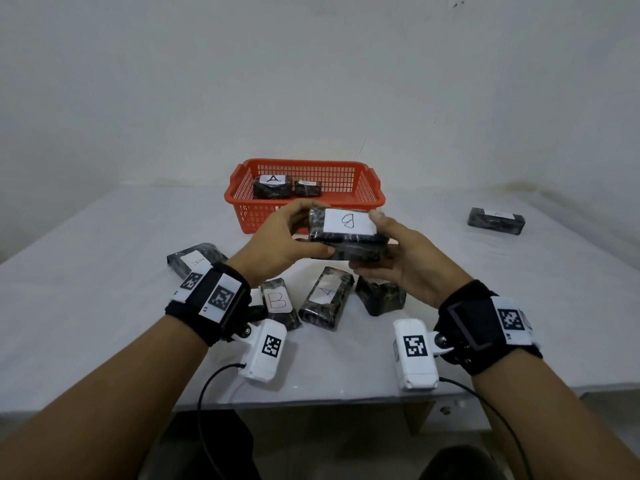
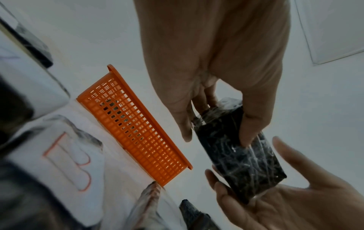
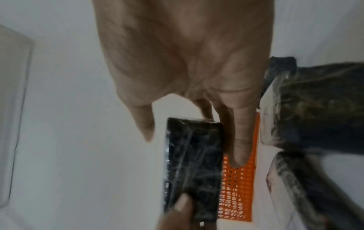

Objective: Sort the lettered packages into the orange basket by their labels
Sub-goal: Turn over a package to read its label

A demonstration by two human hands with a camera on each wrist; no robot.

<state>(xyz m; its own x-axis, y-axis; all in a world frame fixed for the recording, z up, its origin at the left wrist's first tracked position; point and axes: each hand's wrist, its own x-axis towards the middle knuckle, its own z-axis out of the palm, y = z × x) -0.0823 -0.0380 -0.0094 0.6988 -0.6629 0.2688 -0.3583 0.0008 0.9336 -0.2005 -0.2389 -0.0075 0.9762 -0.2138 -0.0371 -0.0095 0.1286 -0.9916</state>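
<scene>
A white, matte counter (image 1: 104,271) carries everything, its surface plain enough that the dark packages stand out. At its far middle the orange basket (image 1: 370,199) is set, a rectangular plastic tub with lattice walls and a flared rim; two wrapped packages are already laid side by side in its left part, one labelled A (image 1: 272,186), the other's label (image 1: 307,188) too small to be read. That grouping suggests the left part is being kept for one letter, though this is only a judgement.

Just in front of the basket, above the counter, the B package (image 1: 348,233) is held between both hands, its white paper label turned up toward the head camera, probably so the letter can be checked before placing. It is a dark, brick-shaped block wrapped in glossy, crinkled film. The left hand (image 1: 294,237) is curled round its left end, thumb below and fingers over the top; the right hand (image 1: 391,258) cups its right end from beneath, with a fingertip on the upper corner.

Below the hands, unsorted packages of the same wrap lie loose on the counter: one marked A (image 1: 197,261), a red-lettered B (image 1: 278,303), another A (image 1: 327,297), and an unlabelled-looking one (image 1: 379,296). A further package (image 1: 496,221) is left well apart at the right.
</scene>
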